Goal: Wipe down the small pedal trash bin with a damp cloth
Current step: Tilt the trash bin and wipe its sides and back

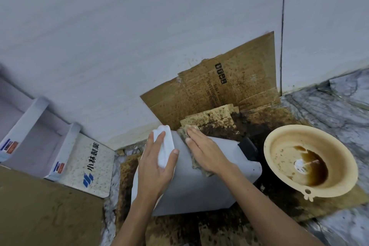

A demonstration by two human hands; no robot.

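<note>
A small grey pedal trash bin (191, 189) stands on stained cardboard near the wall, its black pedal (248, 149) pointing right. My left hand (157, 168) grips the bin's white lid edge (165, 146) at the upper left, fingers curled over it. My right hand (207, 152) lies flat with straight fingers, pressing a dirty brownish cloth (183, 134) against the bin's top face. Only the cloth's edges show around the hand.
A beige plastic basin (279, 142) holding brown water sits to the right on cardboard. Stained cardboard (219, 90) leans against the white wall behind the bin. White boxes (87, 162) with blue print stand at the left. Marble floor (329, 110) lies at the right.
</note>
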